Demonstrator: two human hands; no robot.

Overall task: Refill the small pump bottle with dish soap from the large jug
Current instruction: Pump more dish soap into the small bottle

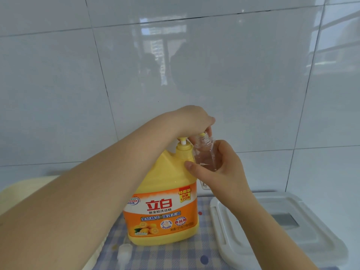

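Yellow dish soap jug [163, 201] stands on the checked cloth [175, 254]; left hand [192, 119] curls over its pump head, right hand [220, 168] grips the clear small bottle [204, 152] under the spout.

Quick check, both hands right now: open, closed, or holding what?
Left hand: pressing down on the jug's pump head, fingers curled over it.
Right hand: holding the small clear bottle under the spout.

- One view only, worn on the person's head, close above the work.
- It faces forward and slightly down, toward the tiled wall [214, 75].
- Both forearms enter from the bottom edge, over the desk [175, 256].
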